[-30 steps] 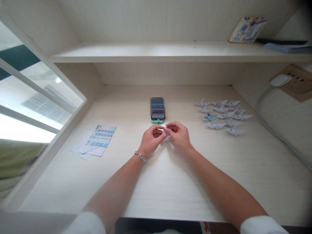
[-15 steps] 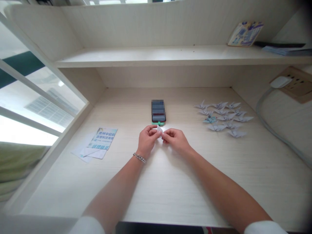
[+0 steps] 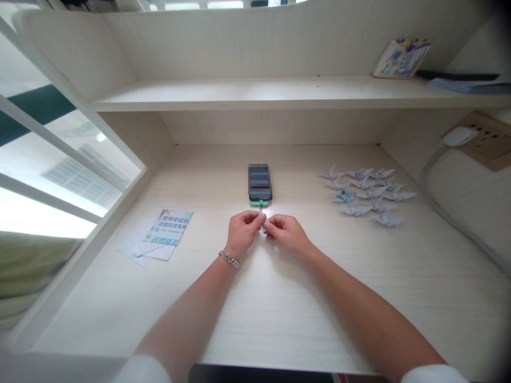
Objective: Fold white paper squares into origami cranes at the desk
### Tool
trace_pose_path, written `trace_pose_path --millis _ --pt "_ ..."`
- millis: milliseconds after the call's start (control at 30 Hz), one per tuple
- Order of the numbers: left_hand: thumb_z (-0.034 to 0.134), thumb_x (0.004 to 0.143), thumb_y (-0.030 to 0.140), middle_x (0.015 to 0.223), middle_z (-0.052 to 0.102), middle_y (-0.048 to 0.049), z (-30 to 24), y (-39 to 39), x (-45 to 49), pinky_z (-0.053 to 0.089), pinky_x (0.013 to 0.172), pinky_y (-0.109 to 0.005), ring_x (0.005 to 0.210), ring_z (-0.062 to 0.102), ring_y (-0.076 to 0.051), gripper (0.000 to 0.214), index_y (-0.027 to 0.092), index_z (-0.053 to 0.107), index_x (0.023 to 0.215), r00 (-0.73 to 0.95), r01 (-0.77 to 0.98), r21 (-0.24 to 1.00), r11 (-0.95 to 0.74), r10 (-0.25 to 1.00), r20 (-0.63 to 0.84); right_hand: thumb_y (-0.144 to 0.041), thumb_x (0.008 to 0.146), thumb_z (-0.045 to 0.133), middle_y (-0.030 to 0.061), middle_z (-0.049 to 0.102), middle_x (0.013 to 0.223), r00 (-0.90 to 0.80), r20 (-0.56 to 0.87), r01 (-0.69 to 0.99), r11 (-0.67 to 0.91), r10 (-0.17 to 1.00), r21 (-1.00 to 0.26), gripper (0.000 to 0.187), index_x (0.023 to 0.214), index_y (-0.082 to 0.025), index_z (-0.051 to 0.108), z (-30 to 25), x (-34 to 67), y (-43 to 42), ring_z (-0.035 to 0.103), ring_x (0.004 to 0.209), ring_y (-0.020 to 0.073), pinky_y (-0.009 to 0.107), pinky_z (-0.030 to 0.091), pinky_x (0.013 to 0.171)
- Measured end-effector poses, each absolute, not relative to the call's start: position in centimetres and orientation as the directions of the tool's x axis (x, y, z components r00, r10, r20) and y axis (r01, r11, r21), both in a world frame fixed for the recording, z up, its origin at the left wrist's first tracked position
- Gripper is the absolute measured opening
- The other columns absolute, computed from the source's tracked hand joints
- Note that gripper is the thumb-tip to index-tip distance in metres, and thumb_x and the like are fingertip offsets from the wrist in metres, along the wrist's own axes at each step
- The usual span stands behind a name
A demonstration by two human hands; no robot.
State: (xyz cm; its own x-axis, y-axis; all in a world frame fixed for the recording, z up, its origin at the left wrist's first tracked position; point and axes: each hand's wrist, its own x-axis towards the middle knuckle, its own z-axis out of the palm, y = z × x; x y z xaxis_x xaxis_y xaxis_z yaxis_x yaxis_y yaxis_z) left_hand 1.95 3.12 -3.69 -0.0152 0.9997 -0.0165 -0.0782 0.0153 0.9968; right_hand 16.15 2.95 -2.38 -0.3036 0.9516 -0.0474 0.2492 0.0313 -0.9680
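Observation:
My left hand (image 3: 242, 232), with a chain bracelet on its wrist, and my right hand (image 3: 285, 232) meet over the middle of the pale wooden desk (image 3: 279, 298). Both pinch a small folded piece of white paper (image 3: 263, 221) between their fingertips; most of it is hidden by the fingers. Just beyond the hands a phone (image 3: 260, 184) lies flat with its screen up. To the right, several folded paper cranes (image 3: 367, 191) lie in a loose cluster on the desk.
A printed leaflet on loose sheets (image 3: 159, 234) lies at the left. A shelf (image 3: 279, 90) overhead carries a booklet (image 3: 401, 56) and papers at right. A wall socket with a white plug (image 3: 459, 136) and a grey cable (image 3: 447, 213) are on the right wall. A window frame borders the left.
The hands have drawn closer together, and the paper that stood up between the fingertips half a second ago is now pressed smaller and mostly covered. The view has tilted slightly upward.

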Motion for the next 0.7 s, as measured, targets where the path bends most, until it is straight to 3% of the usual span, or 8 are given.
trace_pose_path --millis 200,367,567,700 --pt "0.066 0.067 0.032 0.064 0.061 -0.0019 -3.63 3.1 2.16 0.043 0.056 -0.023 0.057 0.054 -0.011 0.02 0.013 0.062 0.072 -0.054 -0.041 0.999 -0.019 0.998 0.016 -0.036 0.079 0.052 0.0012 0.059 0.057 -0.284 -0.024 0.309 0.068 0.959 -0.949 0.026 0.065 -0.015 0.058 -2.1 15.94 2.65 0.054 0.052 0.0114 0.022 0.04 0.052" --pt "0.066 0.067 0.031 0.066 0.061 -0.0021 -3.63 3.15 2.15 0.043 0.057 -0.022 0.059 0.054 -0.01 0.019 0.013 0.062 0.072 -0.098 -0.028 0.999 -0.019 0.995 0.016 -0.039 0.078 0.052 0.003 0.061 0.061 -0.316 -0.069 0.238 0.009 0.946 -0.971 0.027 0.07 -0.015 0.059 -2.7 15.85 2.89 0.057 0.055 0.0135 0.023 0.042 0.052" --pt "0.072 0.06 0.026 0.072 0.065 -0.0048 -3.36 3.08 2.03 0.047 0.062 -0.027 0.063 0.06 -0.014 0.03 0.012 0.065 0.085 -0.01 -0.189 0.982 0.021 1.0 -0.024 -0.039 0.079 0.052 0.0015 0.061 0.059 -0.29 0.019 0.325 0.118 0.957 -0.938 0.028 0.065 -0.016 0.059 -2.47 16.13 2.85 0.056 0.054 0.0129 0.023 0.04 0.052" --pt "0.074 0.057 0.023 0.067 0.064 -0.0024 -3.27 3.27 1.86 0.046 0.056 -0.024 0.058 0.059 -0.012 0.029 0.012 0.064 0.083 -0.062 -0.252 0.968 0.022 0.997 -0.038 -0.038 0.078 0.053 0.0019 0.062 0.062 -0.324 0.0 0.309 0.106 0.946 -0.945 0.024 0.071 -0.016 0.062 -2.45 16.11 2.72 0.056 0.056 0.0135 0.023 0.04 0.052"
